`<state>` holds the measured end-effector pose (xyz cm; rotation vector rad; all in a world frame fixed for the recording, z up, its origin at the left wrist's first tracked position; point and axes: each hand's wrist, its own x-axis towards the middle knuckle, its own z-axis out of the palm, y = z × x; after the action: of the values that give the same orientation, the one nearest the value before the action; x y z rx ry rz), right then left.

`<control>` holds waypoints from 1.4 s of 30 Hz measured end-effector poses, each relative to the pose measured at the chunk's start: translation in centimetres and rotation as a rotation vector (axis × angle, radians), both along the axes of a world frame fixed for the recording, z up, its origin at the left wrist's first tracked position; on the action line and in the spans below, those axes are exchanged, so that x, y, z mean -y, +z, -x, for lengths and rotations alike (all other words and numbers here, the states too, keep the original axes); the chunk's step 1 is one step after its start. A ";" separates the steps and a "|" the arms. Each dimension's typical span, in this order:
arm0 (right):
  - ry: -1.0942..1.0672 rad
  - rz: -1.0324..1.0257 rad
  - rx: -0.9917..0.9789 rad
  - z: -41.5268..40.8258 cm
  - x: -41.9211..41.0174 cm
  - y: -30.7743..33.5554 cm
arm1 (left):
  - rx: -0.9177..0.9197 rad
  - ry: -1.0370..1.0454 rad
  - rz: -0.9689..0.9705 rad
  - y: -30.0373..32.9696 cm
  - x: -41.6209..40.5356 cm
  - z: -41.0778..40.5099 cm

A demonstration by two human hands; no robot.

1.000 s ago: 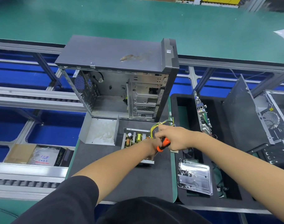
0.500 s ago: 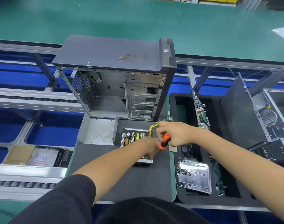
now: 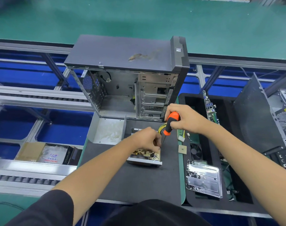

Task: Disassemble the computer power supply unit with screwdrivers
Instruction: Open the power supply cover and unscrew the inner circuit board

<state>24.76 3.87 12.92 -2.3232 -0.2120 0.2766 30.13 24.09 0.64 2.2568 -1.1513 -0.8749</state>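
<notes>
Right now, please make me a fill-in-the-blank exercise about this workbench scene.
1. The right hand holds a screwdriver with an ____ and black handle.
2. The left hand rests on the opened ____ supply unit.
3. Behind the hands stands an open computer ____.
4. The metal tray of screws lies on the person's ____ side.

Missing words: orange; power; case; right

open computer case (image 3: 131,88), metal tray (image 3: 204,178), motherboard (image 3: 210,108), cardboard box (image 3: 30,151)
</notes>
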 end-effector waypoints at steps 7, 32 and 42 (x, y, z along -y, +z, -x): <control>-0.038 -0.136 0.055 -1.6 -3.0 -0.4 | -0.005 0.069 0.064 1.1 -4.5 -2.6; -0.144 -0.385 -0.116 -3.0 -6.0 -5.1 | 0.301 -0.237 -0.363 -5.4 -16.8 -3.2; -0.165 -0.351 -0.208 -0.8 -2.7 -7.1 | 0.174 -0.073 0.183 -1.5 -11.6 0.4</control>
<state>25.53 6.57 5.85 -1.9355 0.0345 0.3642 29.78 35.73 -0.88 2.1851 -1.3405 -0.5815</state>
